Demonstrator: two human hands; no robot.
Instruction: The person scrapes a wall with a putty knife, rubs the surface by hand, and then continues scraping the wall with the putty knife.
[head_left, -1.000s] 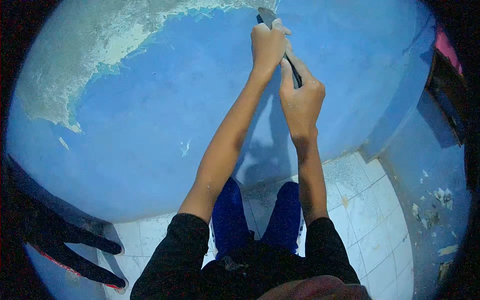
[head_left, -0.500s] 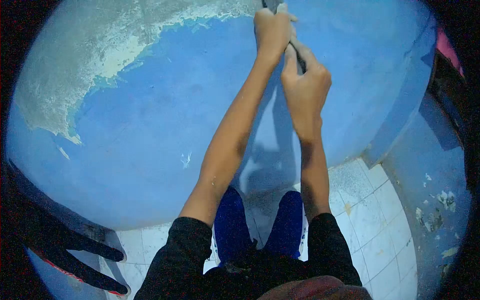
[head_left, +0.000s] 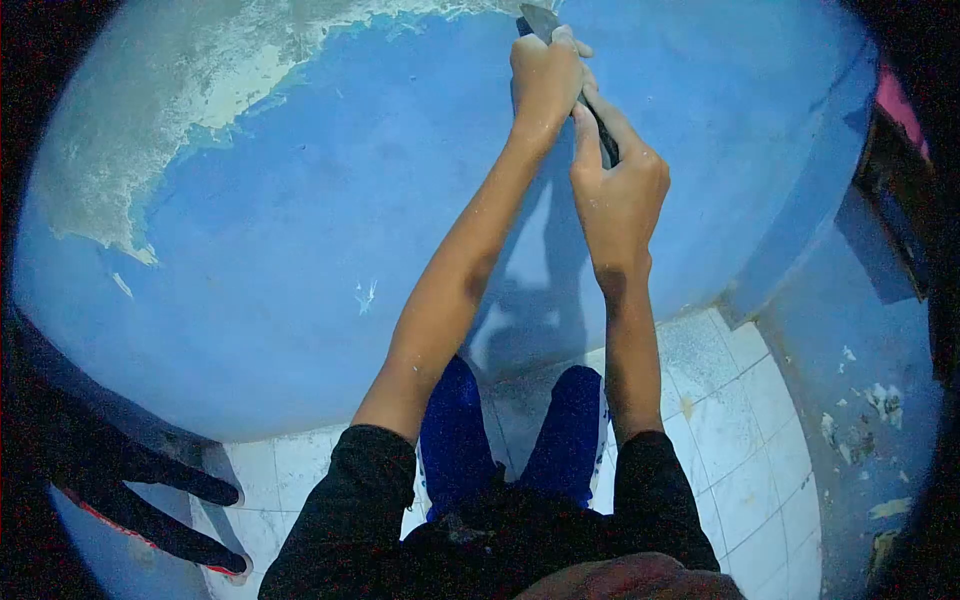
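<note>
Both my hands hold one scraper (head_left: pixel 541 18) with a dark handle and a flat metal blade, at the top of the view. My left hand (head_left: pixel 546 72) is wrapped round the handle close to the blade. Lower on the same handle, my right hand (head_left: pixel 622 190) grips its dark end between thumb and fingers. The blade meets the blue wall (head_left: pixel 380 200) at the edge of a bare grey patch (head_left: pixel 110 140) with ragged, pale, peeled borders. Whitish dust covers my fingers.
Another person's legs (head_left: pixel 160 510) in dark trousers stand at the lower left. Pale floor tiles (head_left: pixel 740 440) lie below the wall. At the right are a side wall (head_left: pixel 840 350) with chipped paint, a dark framed object (head_left: pixel 893 200) and something pink (head_left: pixel 900 112).
The scraper and both my hands have moved slightly down in the view, and more of the blade shows. The wall and floor have shifted slightly up and left.
</note>
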